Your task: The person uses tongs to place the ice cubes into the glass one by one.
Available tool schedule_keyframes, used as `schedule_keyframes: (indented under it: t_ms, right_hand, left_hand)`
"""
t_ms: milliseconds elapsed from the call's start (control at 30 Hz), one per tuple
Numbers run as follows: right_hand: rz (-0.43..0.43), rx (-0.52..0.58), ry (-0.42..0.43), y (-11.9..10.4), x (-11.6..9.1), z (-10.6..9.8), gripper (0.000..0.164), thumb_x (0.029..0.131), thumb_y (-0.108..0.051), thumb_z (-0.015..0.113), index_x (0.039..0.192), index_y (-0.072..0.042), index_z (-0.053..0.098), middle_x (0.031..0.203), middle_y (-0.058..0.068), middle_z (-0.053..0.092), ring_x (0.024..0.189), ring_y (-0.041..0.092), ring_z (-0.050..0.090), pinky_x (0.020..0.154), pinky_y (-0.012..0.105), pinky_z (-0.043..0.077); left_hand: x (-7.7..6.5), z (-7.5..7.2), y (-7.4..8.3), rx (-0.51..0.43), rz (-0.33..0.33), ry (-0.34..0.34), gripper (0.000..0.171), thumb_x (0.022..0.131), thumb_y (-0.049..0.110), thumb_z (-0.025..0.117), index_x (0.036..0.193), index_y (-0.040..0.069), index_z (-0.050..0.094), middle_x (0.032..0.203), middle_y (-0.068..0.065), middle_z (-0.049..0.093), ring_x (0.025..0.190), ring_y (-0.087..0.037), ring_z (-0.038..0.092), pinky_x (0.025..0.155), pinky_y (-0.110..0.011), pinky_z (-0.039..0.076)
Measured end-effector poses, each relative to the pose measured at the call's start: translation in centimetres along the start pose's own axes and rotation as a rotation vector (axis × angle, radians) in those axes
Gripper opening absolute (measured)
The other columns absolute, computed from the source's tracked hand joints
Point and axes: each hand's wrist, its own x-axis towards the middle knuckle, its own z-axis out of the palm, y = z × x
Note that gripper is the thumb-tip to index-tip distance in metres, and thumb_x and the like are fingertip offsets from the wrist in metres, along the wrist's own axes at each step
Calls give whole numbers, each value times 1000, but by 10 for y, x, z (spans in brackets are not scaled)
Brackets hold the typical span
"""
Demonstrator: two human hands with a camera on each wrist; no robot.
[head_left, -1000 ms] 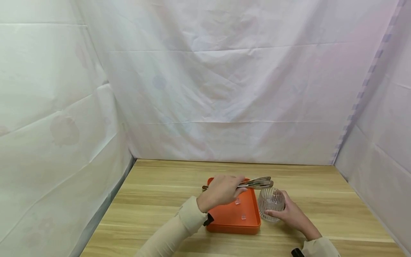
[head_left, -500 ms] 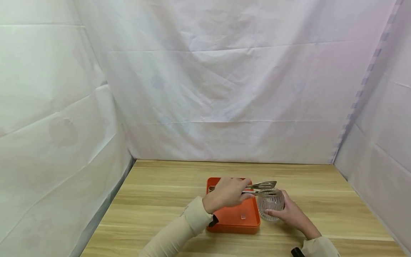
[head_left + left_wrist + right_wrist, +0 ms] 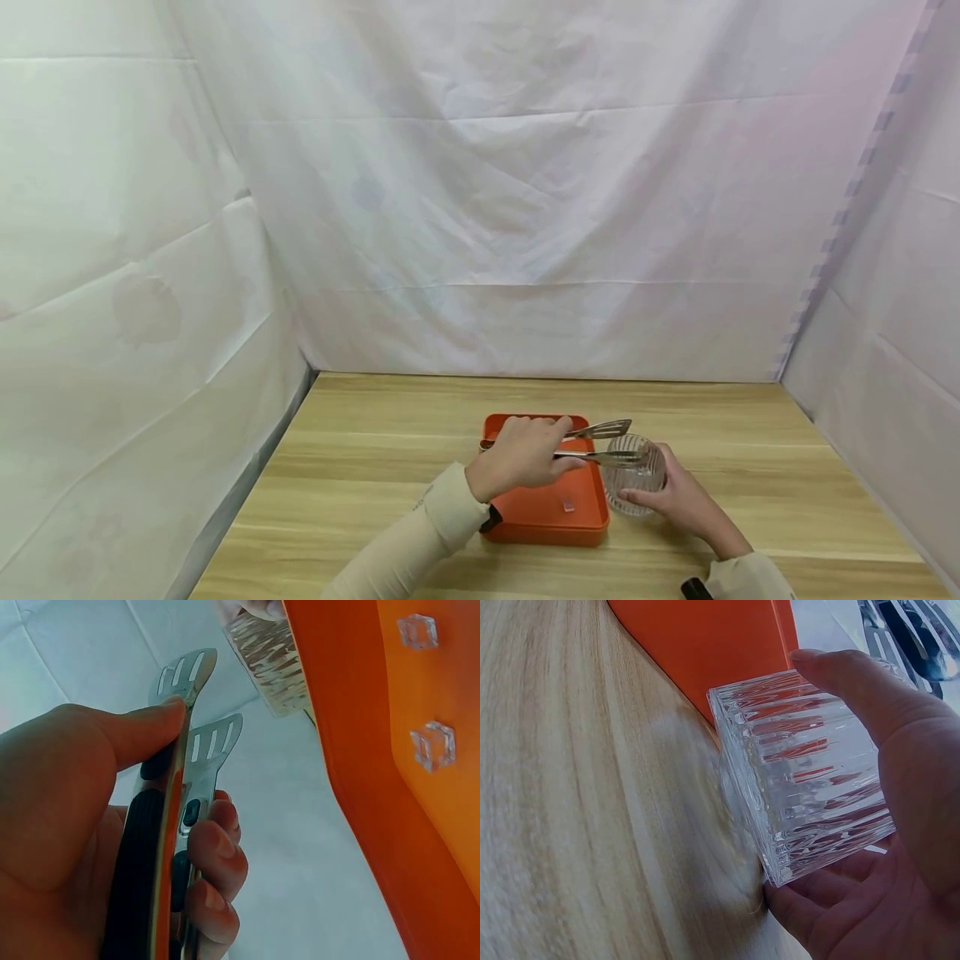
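Observation:
My left hand point(image 3: 519, 456) grips metal tongs point(image 3: 618, 458) with slotted ends and dark handle grips. The tongs' arms stand apart, their tips over and near the mouth of a clear ribbed glass point(image 3: 632, 483). My right hand point(image 3: 678, 498) holds that glass, thumb on one side and fingers on the other, on the table beside an orange tray point(image 3: 543, 536). In the left wrist view, one clear cube point(image 3: 433, 745) lies in the tray, with another clear cube point(image 3: 418, 632) farther up. Nothing shows between the tongs' tips. The glass's contents are hard to make out.
The wood-grain table point(image 3: 375, 467) extends to both sides of the tray and glass. A white cloth point(image 3: 525, 208) hangs behind the table, with more white cloth at left and right.
The tongs' arms have spread apart over the glass. My left hand moved right, then slightly back left. My right hand and the glass stay in place.

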Motion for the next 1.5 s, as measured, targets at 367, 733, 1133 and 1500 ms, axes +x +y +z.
schedule_keyframes:
  t_ms: [367, 733, 1133, 1500]
  right_hand:
    - [44, 8, -15, -1, 0, -1, 90, 70, -41, 80, 137, -13, 27, 118, 17, 55, 90, 17, 60, 72, 28, 50]
    - [47, -8, -12, -4, 0, -1, 92, 71, -38, 80, 140, -10, 24, 126, 22, 50, 99, 25, 59, 77, 37, 50]
    - [30, -34, -1, -2, 0, -1, 91, 71, -40, 79, 138, -8, 27, 124, 21, 51, 101, 26, 58, 80, 38, 49]
    - [22, -22, 1, -3, 1, -1, 92, 70, -39, 80, 139, -10, 26, 122, 19, 54, 102, 25, 58, 80, 38, 48]
  left_hand:
    - [-13, 4, -16, -36, -24, -6, 47, 86, 63, 48, 105, 20, 53, 61, 10, 46, 48, -6, 43, 42, -25, 34]
    - [-27, 6, -35, 7, -72, -1, 53, 86, 66, 43, 107, 18, 52, 67, 8, 49, 47, -8, 41, 43, -25, 32]
    - [-34, 13, -49, 50, -133, -61, 49, 84, 64, 51, 99, 17, 53, 61, 7, 43, 50, -9, 41, 44, -25, 31]
    - [-33, 16, -52, 60, -148, -85, 45, 84, 57, 58, 105, 17, 56, 61, 8, 49, 51, -9, 43, 46, -25, 34]
